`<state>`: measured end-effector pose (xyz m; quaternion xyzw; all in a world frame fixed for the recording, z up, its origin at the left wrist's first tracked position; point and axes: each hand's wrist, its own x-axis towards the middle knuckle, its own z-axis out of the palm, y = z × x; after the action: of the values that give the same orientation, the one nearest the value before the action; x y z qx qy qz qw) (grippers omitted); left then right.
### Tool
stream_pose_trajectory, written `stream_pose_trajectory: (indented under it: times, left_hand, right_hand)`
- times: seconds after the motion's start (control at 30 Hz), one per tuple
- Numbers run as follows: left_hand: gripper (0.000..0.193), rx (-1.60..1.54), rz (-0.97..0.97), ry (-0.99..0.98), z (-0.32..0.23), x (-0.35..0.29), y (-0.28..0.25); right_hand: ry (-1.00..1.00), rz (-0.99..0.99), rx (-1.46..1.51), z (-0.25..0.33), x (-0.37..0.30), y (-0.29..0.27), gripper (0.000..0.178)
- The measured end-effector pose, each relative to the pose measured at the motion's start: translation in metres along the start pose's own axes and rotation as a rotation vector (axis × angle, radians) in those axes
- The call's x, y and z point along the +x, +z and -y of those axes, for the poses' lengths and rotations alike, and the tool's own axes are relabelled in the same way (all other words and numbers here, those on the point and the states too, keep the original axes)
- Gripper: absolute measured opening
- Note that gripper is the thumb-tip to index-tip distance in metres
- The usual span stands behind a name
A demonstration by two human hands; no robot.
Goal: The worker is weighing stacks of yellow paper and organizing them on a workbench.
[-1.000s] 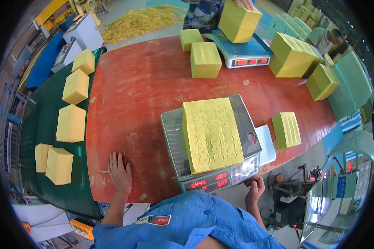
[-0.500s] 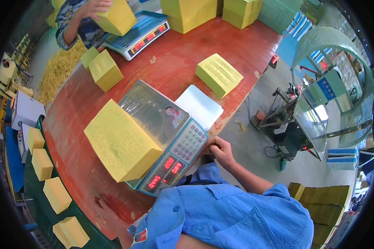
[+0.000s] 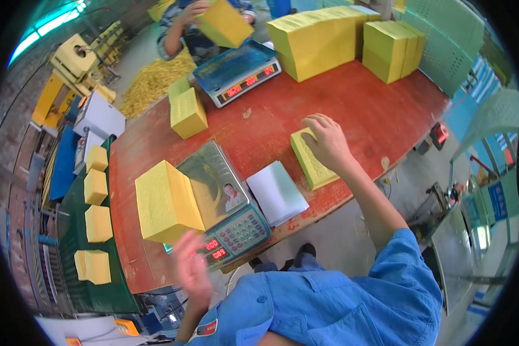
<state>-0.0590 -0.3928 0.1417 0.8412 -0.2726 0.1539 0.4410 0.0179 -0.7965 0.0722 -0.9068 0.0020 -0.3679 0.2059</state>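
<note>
A thick block of yellow paper (image 3: 168,205) sits on the left part of the steel pan of a digital scale (image 3: 243,229), whose red digits are lit. Just in front of that block my left hand (image 3: 191,271) is raised, smeared by motion, its fingers unclear. Farther right on the table, a smaller stack of yellow paper (image 3: 316,170) has rows of embossed marks on top. My right hand (image 3: 328,141) is over its far end, fingers stretched out and thumb apart; whether it touches the stack is hard to tell. White sheets (image 3: 278,193) lie between scale and stack.
Across the red table (image 3: 254,138), a person in patterned sleeves holds a yellow block (image 3: 226,23) above a second scale (image 3: 236,72). Yellow stacks (image 3: 320,43) stand at the far edge. Several blocks (image 3: 99,224) line a green conveyor belt (image 3: 106,282) on the left.
My right hand has moved from the table's near edge out to the embossed stack. My left hand has risen near the scale's front. The view has shifted; the co-worker still holds a block.
</note>
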Motion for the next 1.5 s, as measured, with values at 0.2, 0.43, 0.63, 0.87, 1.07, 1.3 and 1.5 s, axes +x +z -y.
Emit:
stream_pose_trajectory:
  times: [0.2,0.43,0.63,0.87,1.07,1.3,1.5]
  left_hand:
    - [0.041,-0.562,0.435,-0.296,-0.013,0.020,0.143]
    - [0.062,-0.400,0.371,-0.429,-0.015,0.034,0.270]
    - [0.049,-0.206,0.253,-0.092,-0.021,0.019,0.318]
    - [0.035,-0.643,0.547,-0.333,-0.028,0.017,0.323]
    - [0.051,-0.468,0.465,-0.046,-0.048,0.012,0.330]
    - [0.066,-0.569,0.646,-0.306,-0.042,0.012,0.293]
    - [0.069,-0.880,0.642,-0.641,-0.040,0.009,0.200]
  right_hand:
    - [0.107,0.427,-0.201,-0.040,-0.005,0.038,0.032]
    - [0.111,0.445,-0.154,-0.020,-0.057,-0.008,0.033]
    - [0.337,-0.059,0.146,-0.046,-0.123,-0.060,0.032]
    - [1.214,-0.087,1.026,-0.041,-0.234,-0.105,0.041]
    - [1.213,-0.069,1.417,-0.023,-0.241,-0.107,0.050]
    - [1.295,-0.017,1.288,0.001,-0.242,-0.106,0.052]
    - [1.131,0.089,1.328,0.048,-0.204,-0.112,0.064]
